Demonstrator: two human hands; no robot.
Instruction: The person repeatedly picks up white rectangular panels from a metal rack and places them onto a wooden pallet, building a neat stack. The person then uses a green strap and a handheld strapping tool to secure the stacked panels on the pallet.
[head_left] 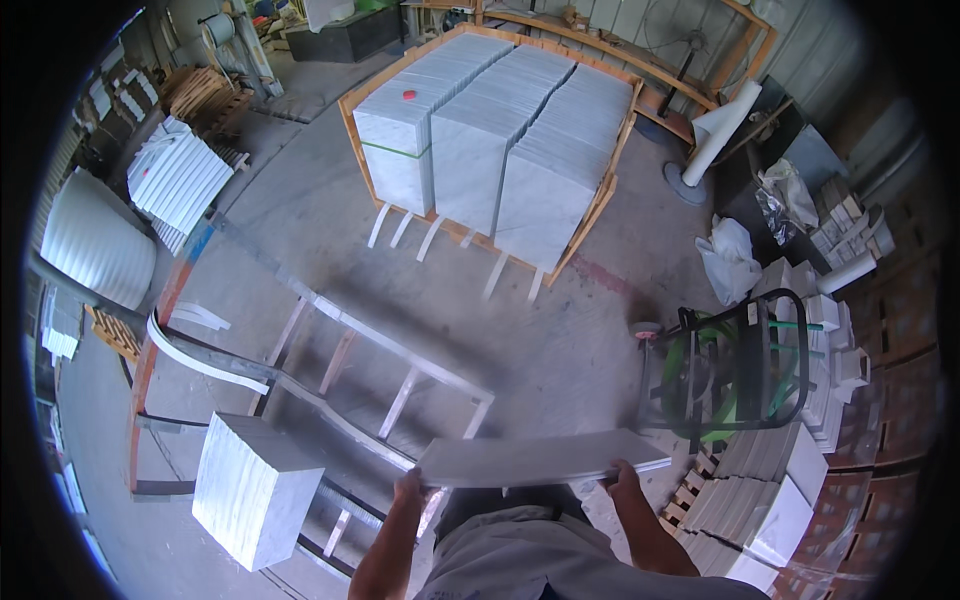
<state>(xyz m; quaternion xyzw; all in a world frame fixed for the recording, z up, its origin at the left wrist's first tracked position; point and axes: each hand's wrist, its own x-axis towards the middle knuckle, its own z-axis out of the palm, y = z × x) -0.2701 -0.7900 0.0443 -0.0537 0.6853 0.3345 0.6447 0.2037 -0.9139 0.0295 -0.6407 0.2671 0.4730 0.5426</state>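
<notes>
In front of my waist I hold a flat grey-white marble tile (530, 458) level. My left hand (409, 486) is closed on its left end, and my right hand (622, 481) grips the right end. Pale lines show at its right edge, so I cannot tell whether it is one tile or more. A block of stacked marble tiles (250, 490) stands on the metal frame (400, 350) to my left. Close by my right arm, more tiles (740, 500) stand in rows on a wooden pallet (688, 490).
Ahead, a wooden crate (610, 190) holds three rows of upright marble slabs. A black trolley (750, 370) with green hose stands to the right, near a white bag (728, 260). Rolled foam sheet (98, 240) and stacked white pieces (180, 180) are at the left.
</notes>
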